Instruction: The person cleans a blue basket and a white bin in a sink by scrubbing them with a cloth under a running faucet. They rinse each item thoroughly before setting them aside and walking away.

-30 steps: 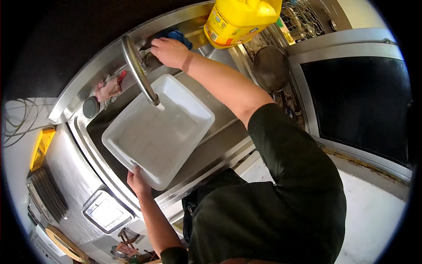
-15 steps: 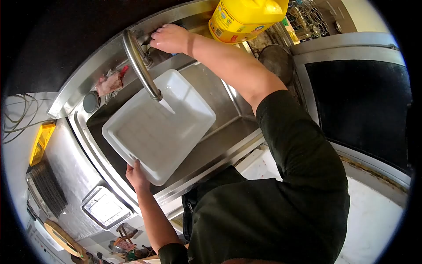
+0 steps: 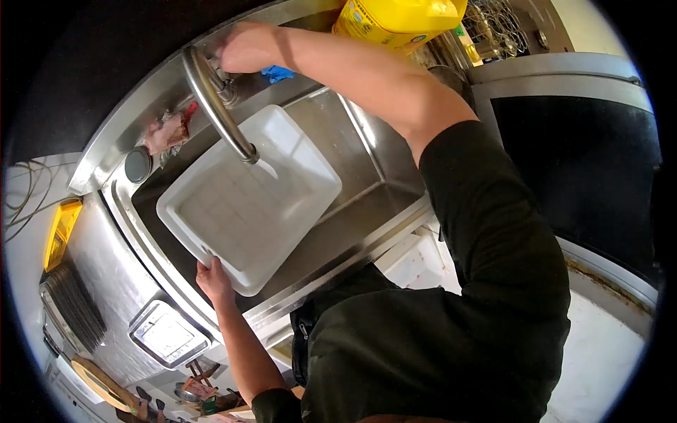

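A white plastic tub (image 3: pixel 247 204) lies tilted in the metal sink under the faucet (image 3: pixel 220 109), whose stream of water runs into it. My left hand (image 3: pixel 216 280) grips the tub's near-left rim, thumb over the edge. At the base of the faucet, my right hand (image 3: pixel 245 48) is closed around the faucet handle, its fingertips blurred and partly hidden. A crumpled blue thing (image 3: pixel 277 73) rests on the sink ledge just below the right wrist.
On the back ledge lie a pinkish rag (image 3: pixel 168 134) and a round dark lid (image 3: pixel 138 164). A yellow jug (image 3: pixel 398 25) stands at the back right, beside a wire rack (image 3: pixel 497 28). Left of the sink is a metal counter with a small tray (image 3: pixel 169 334).
My right hand has shifted left and back onto the faucet handle, uncovering the blue thing. The left hand keeps its hold on the tub, and water still flows.
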Tool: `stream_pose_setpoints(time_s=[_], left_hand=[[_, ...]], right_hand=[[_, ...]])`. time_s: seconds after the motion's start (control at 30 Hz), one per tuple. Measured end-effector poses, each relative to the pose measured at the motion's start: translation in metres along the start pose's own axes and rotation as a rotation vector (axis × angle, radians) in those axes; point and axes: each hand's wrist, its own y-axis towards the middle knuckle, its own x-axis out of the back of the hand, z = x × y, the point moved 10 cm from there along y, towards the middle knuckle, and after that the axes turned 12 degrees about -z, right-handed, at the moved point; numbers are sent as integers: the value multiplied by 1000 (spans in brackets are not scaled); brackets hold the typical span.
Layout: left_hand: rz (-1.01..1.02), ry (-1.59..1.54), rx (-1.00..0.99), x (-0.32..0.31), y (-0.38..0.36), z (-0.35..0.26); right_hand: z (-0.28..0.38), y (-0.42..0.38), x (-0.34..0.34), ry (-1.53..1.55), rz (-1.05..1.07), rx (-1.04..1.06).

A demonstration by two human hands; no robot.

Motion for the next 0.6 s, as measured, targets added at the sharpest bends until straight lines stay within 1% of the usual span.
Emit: stream_pose_setpoints(time_s=[0.07,0.13,0.17,0.2,0.23,0.27,0.3,0.33,0.37,0.4,0.47,0.5,0.6], left_hand=[[-13,58,-26,-1,-2,-1],[-21,127,-43,1,-3,-9],[-26,93,-47,0,-5,-13],[-18,73,-43,-1,-3,-9],[-13,52,-35,-2,-1,0],[-12,30,-26,0,2,5],[-47,72,-42,2,-2,-5],[-63,114,-41,5,-4,-10],[-71,159,-41,6,-5,-14],[-73,206,-48,5,-6,-16],[-116,203,-99,6,-3,-14],[-143,203,-124,8,-2,-11],[-185,329,-117,11,1,-1]], right_hand=[[-6,18,4,131,-201,43],[-21,11,-9,159,-203,-169],[-24,9,-2,169,-209,-267],[-19,-10,10,72,-247,-297],[-25,-25,-6,130,-307,-381],[-30,-46,-12,118,-336,-484],[-32,-73,-8,142,-557,-529],[-32,-100,-3,148,-633,-659],[-33,-121,-16,111,-573,-765],[-34,-134,-29,140,-582,-857],[-38,-157,-48,198,-598,-1051],[-43,-158,-60,267,-581,-1104],[-32,-149,-55,395,-592,-1020]])
